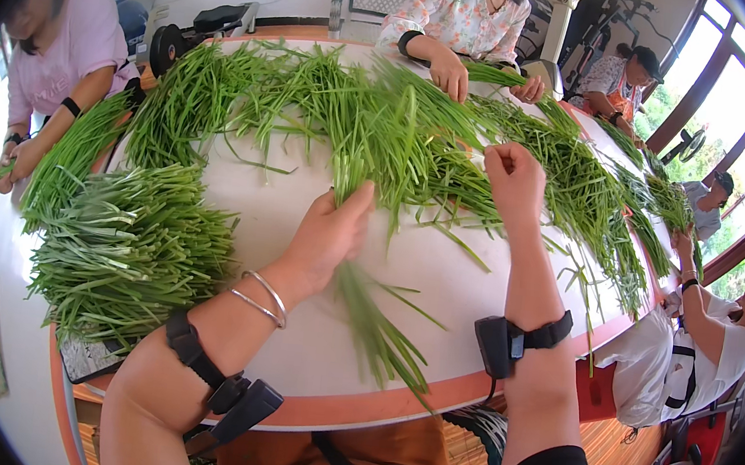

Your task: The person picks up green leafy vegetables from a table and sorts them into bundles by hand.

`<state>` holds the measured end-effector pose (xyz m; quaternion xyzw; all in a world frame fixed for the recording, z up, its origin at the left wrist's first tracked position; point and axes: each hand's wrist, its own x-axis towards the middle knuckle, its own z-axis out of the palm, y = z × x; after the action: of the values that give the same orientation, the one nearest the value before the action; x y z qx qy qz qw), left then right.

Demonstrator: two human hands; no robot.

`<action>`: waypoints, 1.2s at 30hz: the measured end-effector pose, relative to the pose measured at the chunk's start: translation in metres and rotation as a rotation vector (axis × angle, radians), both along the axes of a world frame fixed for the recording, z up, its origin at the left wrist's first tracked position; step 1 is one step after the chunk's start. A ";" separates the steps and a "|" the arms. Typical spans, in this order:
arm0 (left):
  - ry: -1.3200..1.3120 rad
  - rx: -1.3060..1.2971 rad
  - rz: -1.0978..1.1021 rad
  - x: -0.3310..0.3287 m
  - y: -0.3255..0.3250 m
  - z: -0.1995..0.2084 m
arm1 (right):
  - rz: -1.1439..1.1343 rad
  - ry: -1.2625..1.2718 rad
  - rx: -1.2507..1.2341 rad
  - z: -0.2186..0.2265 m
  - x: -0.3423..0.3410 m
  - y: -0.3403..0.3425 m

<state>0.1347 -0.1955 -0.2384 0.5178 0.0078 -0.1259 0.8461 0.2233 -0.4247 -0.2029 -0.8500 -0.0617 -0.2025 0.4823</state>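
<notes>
My left hand is closed round a bunch of garlic chives, held above the table in front of me. The long green blades stick out above and below the fist, and the lower ends are blurred by motion. My right hand is raised to the right of the bunch, thumb and fingers pinched together; whatever they hold, if anything, is too small to make out. Loose chives lie just beyond it. A thick, neatly stacked pile of chives rests at the left, near my left forearm.
The white table has an orange-pink edge. More chives spread along its far and right sides. Across from me a person's hand handles chives; other people work at the left and right. Black straps with small boxes circle my forearms.
</notes>
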 end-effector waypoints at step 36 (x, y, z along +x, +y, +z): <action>-0.093 0.247 -0.252 -0.002 -0.001 0.000 | 0.651 0.258 -0.320 0.013 -0.043 0.047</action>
<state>0.1330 -0.1964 -0.2382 0.6199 -0.0810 -0.2047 0.7532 0.1798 -0.3780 -0.1898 -0.8690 -0.2981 0.0820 0.3864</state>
